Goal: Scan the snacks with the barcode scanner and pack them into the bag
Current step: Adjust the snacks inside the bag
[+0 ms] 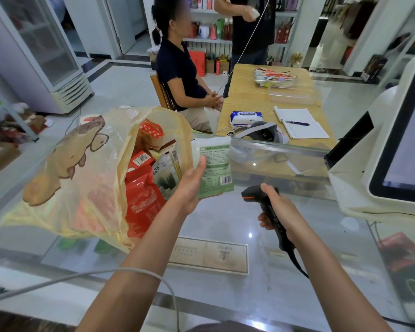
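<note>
My left hand [189, 185] grips a flat green-and-white snack packet [213, 167], barcode facing me, above the glass counter [225, 224], just beside the open yellow printed plastic bag [65, 168] of snacks. My right hand [277, 212] clasps the black handheld barcode scanner [256, 195], aimed at the packet.

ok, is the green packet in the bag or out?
Out. The left hand holds the green packet beside the open bag, above the scanner gripped in the right hand.
</note>
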